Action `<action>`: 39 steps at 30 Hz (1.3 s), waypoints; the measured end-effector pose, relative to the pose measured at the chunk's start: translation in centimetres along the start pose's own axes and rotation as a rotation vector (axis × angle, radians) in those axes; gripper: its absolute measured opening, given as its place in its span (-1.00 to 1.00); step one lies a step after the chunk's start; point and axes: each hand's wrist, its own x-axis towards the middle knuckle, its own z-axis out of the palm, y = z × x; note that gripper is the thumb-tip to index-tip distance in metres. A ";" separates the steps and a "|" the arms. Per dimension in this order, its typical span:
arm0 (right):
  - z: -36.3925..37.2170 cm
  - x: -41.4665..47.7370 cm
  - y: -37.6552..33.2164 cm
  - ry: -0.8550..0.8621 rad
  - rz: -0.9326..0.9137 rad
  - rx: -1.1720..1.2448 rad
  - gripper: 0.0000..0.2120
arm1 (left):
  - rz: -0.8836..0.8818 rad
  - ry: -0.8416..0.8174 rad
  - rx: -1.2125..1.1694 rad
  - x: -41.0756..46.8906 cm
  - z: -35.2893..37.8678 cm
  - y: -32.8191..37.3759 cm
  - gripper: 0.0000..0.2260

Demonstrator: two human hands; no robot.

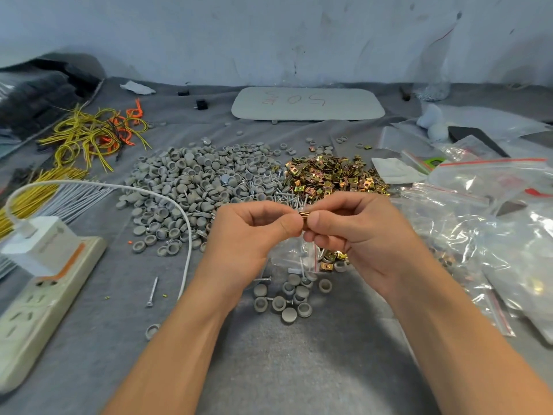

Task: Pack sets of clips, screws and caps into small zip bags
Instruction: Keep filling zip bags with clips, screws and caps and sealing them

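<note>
The fingers (pixel 287 227) of both hands are closed in a pinch on a small stack of clips (pixel 304 218). The left hand (pixel 248 232) and the right hand (pixel 359 232) meet there, thumb tips almost touching, above the middle of the tabletop (pixel 299 354). A small zip bag (pixel 294 253) hangs just under the right hand. It seems that the lower fingers of this hand hold its top, but the view is not clear there.

Below the bag lies a small group of caps (pixel 287 298) with a few screws among them. Farther away are the big pile of grey caps (pixel 191 181), the pile of screws (pixel 287 194) and the pile of clips (pixel 332 175), touching each other. Heaped zip bags (pixel 484 223) fill the right side. On the left, a white cable (pixel 167 199) runs near the left wrist to a power strip (pixel 36 310). The open room is the bare cloth near the person, between the forearms.
</note>
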 end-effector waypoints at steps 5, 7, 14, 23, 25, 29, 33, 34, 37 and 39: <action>0.1 0.0 0.0 -0.025 0.017 -0.010 -0.83 | -0.107 -0.035 -0.106 -0.2 -0.3 0.5 -0.87; 0.2 0.0 0.0 -0.021 0.030 -0.004 -0.82 | -0.151 -0.035 -0.149 -0.1 -0.3 0.5 -0.83; 0.6 0.0 0.1 -0.007 0.104 0.054 -0.80 | -0.182 0.031 -0.101 -0.1 0.0 0.6 -0.71; 0.2 -0.1 -0.1 -0.088 0.178 -0.043 -0.78 | -0.247 -0.118 -0.156 -0.3 -0.5 0.8 -0.70; 0.5 -0.2 0.2 -0.102 0.191 -0.016 -0.81 | -0.227 -0.051 -0.124 -0.2 -0.2 0.8 -0.73; 0.9 0.1 0.7 0.039 0.254 0.070 -0.90 | -0.143 0.301 0.311 0.0 0.5 -0.1 -0.81; 1.0 0.4 0.8 0.170 0.241 0.016 -0.88 | -0.100 0.424 0.411 0.1 0.2 -0.2 -0.81; 0.8 0.3 0.7 0.153 0.192 -0.084 -0.87 | -0.084 0.431 0.417 0.1 0.1 -0.1 -0.78; 0.3 -0.6 0.3 -0.098 0.048 -0.514 -0.83 | -0.069 0.432 0.428 0.1 -0.2 0.1 -0.75; 0.6 -1.2 0.2 -0.221 0.029 -0.794 -0.85 | -0.076 0.437 0.425 0.2 -0.3 0.2 -0.76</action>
